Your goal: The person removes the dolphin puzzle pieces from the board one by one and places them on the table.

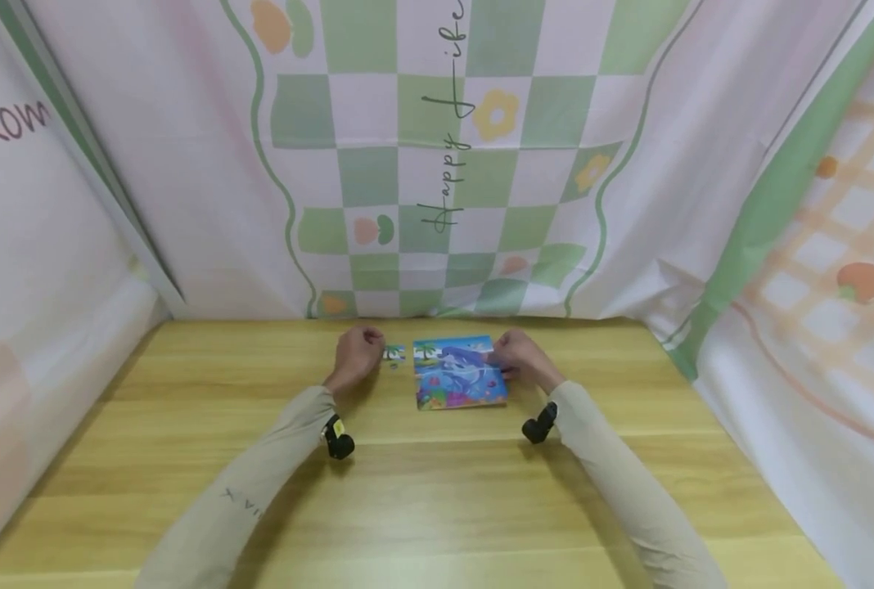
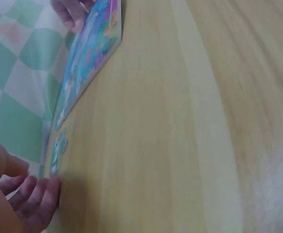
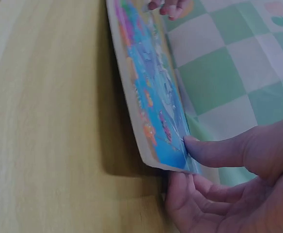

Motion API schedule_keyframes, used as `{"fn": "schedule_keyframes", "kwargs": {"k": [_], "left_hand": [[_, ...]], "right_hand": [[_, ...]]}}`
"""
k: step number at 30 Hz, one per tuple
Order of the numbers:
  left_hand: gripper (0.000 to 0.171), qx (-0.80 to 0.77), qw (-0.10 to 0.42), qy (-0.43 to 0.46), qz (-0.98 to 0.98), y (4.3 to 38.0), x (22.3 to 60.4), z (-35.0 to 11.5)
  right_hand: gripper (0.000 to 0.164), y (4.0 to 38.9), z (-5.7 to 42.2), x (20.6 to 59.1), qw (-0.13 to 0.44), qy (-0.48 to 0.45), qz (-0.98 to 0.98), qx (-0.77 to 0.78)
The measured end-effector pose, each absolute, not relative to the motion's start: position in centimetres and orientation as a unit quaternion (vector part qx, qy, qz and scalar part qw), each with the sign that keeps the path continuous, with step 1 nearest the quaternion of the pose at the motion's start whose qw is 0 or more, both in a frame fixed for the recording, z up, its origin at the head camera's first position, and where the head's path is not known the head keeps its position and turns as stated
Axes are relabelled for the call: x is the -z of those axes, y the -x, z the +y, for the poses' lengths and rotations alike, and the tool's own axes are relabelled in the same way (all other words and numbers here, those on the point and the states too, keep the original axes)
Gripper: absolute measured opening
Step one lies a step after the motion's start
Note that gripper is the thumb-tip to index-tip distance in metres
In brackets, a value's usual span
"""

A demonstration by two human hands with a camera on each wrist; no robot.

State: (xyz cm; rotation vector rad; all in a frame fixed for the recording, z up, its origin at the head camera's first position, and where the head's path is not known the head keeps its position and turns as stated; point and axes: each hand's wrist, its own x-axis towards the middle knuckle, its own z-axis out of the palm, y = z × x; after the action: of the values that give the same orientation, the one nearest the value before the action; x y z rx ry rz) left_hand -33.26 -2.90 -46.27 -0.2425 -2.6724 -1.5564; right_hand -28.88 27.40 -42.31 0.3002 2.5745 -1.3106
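Observation:
A jigsaw puzzle board [image 1: 452, 388] with a dolphin and sea picture lies near the back of the table. My right hand [image 1: 520, 357] pinches its right edge, thumb on top and fingers underneath, and in the right wrist view the near corner of the board [image 3: 136, 109] is raised over its shadow. Left of the board is a small jigsaw piece [image 1: 394, 352] with a palm tree on it. The fingertips [image 2: 53, 182] of my left hand [image 1: 358, 357] are right at the outer end of that piece, the thumb standing apart from the loosely bent fingers.
A wooden table [image 1: 422, 499] stretches out in front of me. Just behind the board hangs a green and white checked cloth [image 1: 437, 221], with more printed cloth [image 1: 790, 270] along the sides. Each wrist carries a small black camera [image 1: 340, 442].

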Motion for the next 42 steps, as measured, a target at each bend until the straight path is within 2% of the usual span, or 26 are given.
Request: {"fn": "schedule_keyframes", "kwargs": {"k": [2,3,6,8,12,16,20,26,32,36,42], "left_hand": [[0.022,0.507,0.014,0.080,-0.858,33.2,46.2,-2.6],[0.022,0.510,0.010,0.082,-0.856,33.2,46.1,-2.5],[0.021,0.520,0.010,0.099,-0.848,33.1,46.0,-2.1],[0.019,0.523,0.028,0.123,-0.843,33.0,45.9,-1.7],[0.018,0.522,0.073,0.179,-0.831,33.1,45.8,-0.7],[0.019,0.521,0.075,0.209,-0.824,33.2,45.8,0.6],[0.019,0.510,0.057,0.228,-0.827,33.2,45.8,1.7],[0.024,0.490,0.002,0.271,-0.828,33.1,45.5,3.1],[0.037,0.433,-0.060,0.281,-0.854,33.1,44.9,3.9],[0.046,0.389,-0.064,0.277,-0.876,33.1,44.9,4.3],[0.046,0.365,-0.058,0.262,-0.892,32.9,45.2,4.7]], "right_hand": [[0.013,29.0,27.9,42.3,0.129,-0.112,0.864,0.474],[0.015,29.0,28.1,42.3,0.133,-0.117,0.857,0.485],[0.038,28.9,28.8,42.4,0.147,-0.114,0.842,0.506],[0.045,28.8,29.1,42.4,0.158,-0.104,0.835,0.516],[0.051,28.6,29.7,42.6,0.168,-0.071,0.824,0.536],[0.051,28.3,29.9,42.8,0.169,-0.058,0.816,0.550],[0.050,28.2,29.6,43.0,0.171,-0.056,0.817,0.548],[0.047,28.4,29.1,42.8,0.170,-0.058,0.822,0.541],[0.044,28.4,28.8,42.8,0.170,-0.056,0.822,0.541],[0.044,28.6,28.4,42.8,0.172,-0.053,0.822,0.540],[0.045,28.8,28.0,42.9,0.172,-0.068,0.824,0.535]]}}
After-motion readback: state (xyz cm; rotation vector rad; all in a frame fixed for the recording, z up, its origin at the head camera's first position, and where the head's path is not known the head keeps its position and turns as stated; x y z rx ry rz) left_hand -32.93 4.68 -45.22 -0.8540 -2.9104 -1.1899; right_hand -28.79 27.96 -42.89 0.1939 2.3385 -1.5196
